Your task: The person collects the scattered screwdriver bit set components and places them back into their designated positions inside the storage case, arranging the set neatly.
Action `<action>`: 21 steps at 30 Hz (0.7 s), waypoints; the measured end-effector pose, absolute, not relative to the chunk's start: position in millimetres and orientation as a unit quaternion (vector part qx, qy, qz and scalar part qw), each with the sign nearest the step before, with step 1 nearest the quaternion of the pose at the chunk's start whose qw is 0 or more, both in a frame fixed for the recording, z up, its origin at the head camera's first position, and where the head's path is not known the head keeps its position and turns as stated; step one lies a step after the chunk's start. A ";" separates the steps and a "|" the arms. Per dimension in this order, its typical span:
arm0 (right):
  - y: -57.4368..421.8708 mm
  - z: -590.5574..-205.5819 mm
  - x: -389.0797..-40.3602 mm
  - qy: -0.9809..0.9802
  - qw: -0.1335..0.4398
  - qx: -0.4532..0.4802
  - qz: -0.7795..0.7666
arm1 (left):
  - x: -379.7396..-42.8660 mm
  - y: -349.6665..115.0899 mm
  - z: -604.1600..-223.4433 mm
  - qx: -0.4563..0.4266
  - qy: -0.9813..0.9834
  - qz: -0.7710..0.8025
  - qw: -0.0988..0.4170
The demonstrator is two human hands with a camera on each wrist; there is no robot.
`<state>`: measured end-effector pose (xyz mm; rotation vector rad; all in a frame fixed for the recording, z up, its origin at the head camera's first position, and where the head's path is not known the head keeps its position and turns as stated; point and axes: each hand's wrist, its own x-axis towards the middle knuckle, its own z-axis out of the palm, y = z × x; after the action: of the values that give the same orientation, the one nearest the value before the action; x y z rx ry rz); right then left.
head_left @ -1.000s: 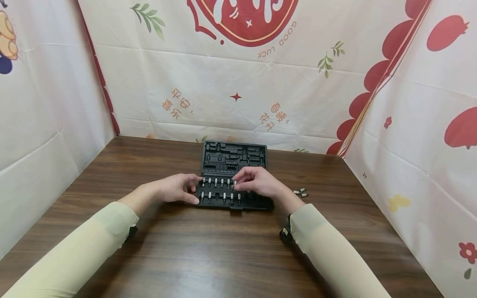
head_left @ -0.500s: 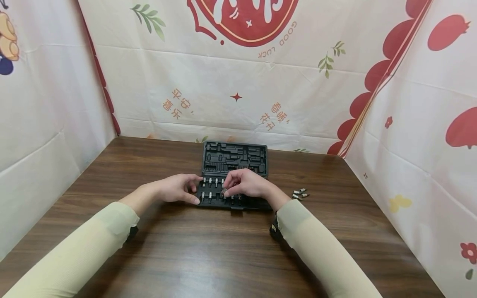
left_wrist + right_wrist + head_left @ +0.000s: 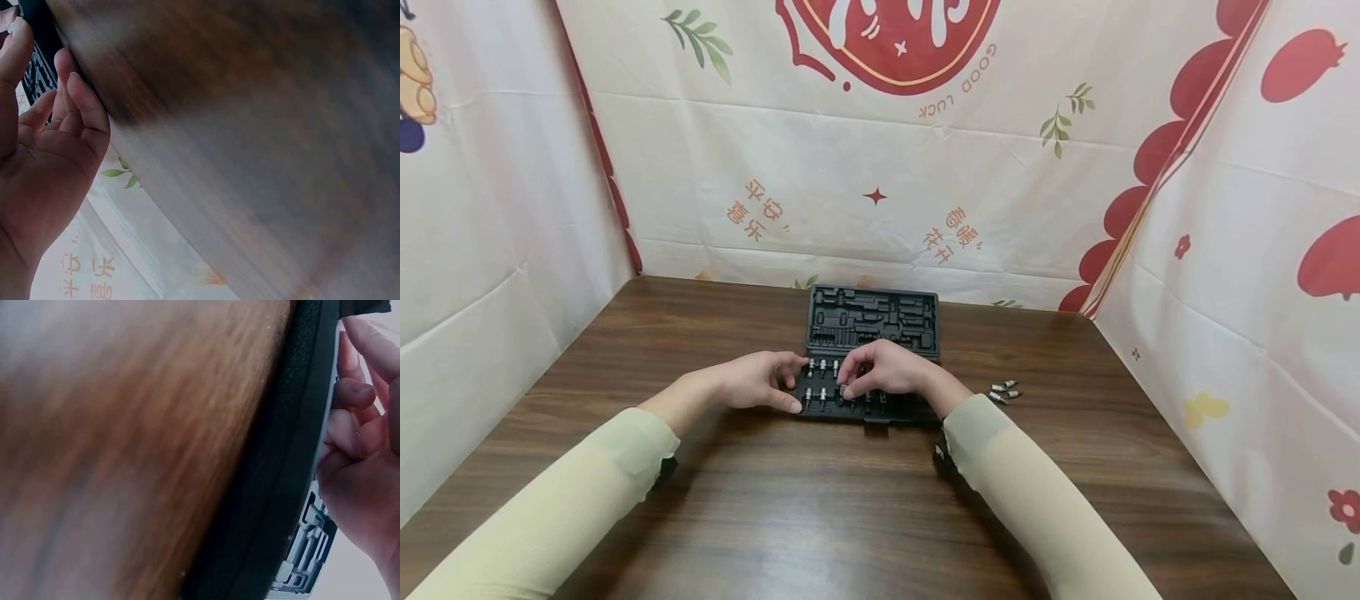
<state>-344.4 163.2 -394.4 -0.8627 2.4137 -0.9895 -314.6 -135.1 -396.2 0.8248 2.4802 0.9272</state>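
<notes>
A black plastic tool case (image 3: pixel 872 315) lies unfolded on the wooden table. Short silver-and-black bit sockets (image 3: pixel 823 394) sit in two rows in its near half. My left hand (image 3: pixel 758 380) rests at the case's left edge, thumb by the near corner; its fingers look loosely bent in the left wrist view. With thumb and fingertips, my right hand (image 3: pixel 891 367) pinches a bit socket (image 3: pixel 843 389) over the near row, around its gap. That hand hides part of both rows. In the right wrist view, the case's side wall (image 3: pixel 275 450) covers the fingertips' work.
Several loose bit sockets (image 3: pixel 1003 388) lie on the table (image 3: pixel 820 508) to the right of the case. A patterned cloth (image 3: pixel 880 242) hangs behind the table and on both sides.
My right hand has moved left and slightly nearer with the bit socket, from the far row's right part to the near row's gap. The left hand has stayed in place.
</notes>
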 end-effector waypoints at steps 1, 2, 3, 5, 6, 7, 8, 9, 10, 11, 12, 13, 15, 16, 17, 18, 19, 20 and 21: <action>162.7 -394.2 -344.6 0.862 0.196 -0.308 -0.351 | -314.5 -135.1 -396.1 0.292 0.879 0.329 0.183; 162.3 -394.5 -345.3 0.863 0.196 -0.308 -0.349 | -314.7 -135.0 -396.4 0.289 0.881 0.327 0.183; 161.8 -394.3 -345.4 0.863 0.198 -0.308 -0.347 | -314.7 -135.1 -396.4 0.290 0.881 0.326 0.183; 161.0 -394.2 -345.6 0.864 0.201 -0.309 -0.343 | -314.6 -135.5 -395.8 0.292 0.881 0.323 0.183; 160.6 -393.8 -345.4 0.864 0.203 -0.310 -0.341 | -314.6 -135.5 -395.8 0.290 0.883 0.322 0.183; 160.3 -393.5 -345.3 0.864 0.205 -0.311 -0.340 | -314.6 -135.5 -395.7 0.290 0.882 0.322 0.184; 160.0 -393.2 -345.2 0.864 0.206 -0.312 -0.337 | -314.7 -135.4 -395.6 0.289 0.883 0.322 0.184; 159.5 -392.7 -344.8 0.864 0.207 -0.314 -0.335 | -314.8 -135.5 -395.3 0.292 0.881 0.323 0.184; 159.2 -392.5 -344.7 0.864 0.207 -0.316 -0.333 | -315.0 -135.2 -395.4 0.291 0.882 0.323 0.184; 158.8 -392.5 -344.6 0.864 0.207 -0.318 -0.331 | -315.2 -135.0 -395.6 0.290 0.882 0.323 0.185; 158.5 -392.4 -344.6 0.865 0.205 -0.319 -0.329 | -315.3 -134.8 -395.5 0.291 0.882 0.323 0.184; 158.0 -392.5 -344.6 0.865 0.203 -0.320 -0.327 | -315.3 -134.9 -395.4 0.294 0.881 0.323 0.184; 157.5 -392.9 -344.5 0.868 0.198 -0.320 -0.324 | -315.3 -134.9 -395.4 0.296 0.880 0.322 0.183; 157.4 -393.1 -344.3 0.869 0.196 -0.318 -0.323 | -315.2 -135.0 -395.3 0.296 0.881 0.322 0.182; 157.4 -393.2 -344.2 0.870 0.194 -0.316 -0.323 | -315.0 -135.2 -395.0 0.297 0.881 0.321 0.182; 157.5 -393.3 -344.0 0.871 0.193 -0.314 -0.324 | -314.9 -135.4 -394.8 0.298 0.881 0.321 0.182; 157.6 -393.3 -344.0 0.872 0.191 -0.312 -0.325 | -314.9 -135.6 -394.6 0.296 0.881 0.321 0.183; 157.8 -393.3 -343.9 0.872 0.191 -0.311 -0.326 | -314.9 -135.8 -394.4 0.295 0.881 0.320 0.184; 158.0 -393.2 -343.9 0.872 0.191 -0.311 -0.327 | -314.9 -135.8 -394.3 0.294 0.881 0.321 0.184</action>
<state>-343.9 158.0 -393.2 -0.8726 2.4474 -0.9195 -314.9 -135.8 -394.3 0.8292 2.4855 0.9048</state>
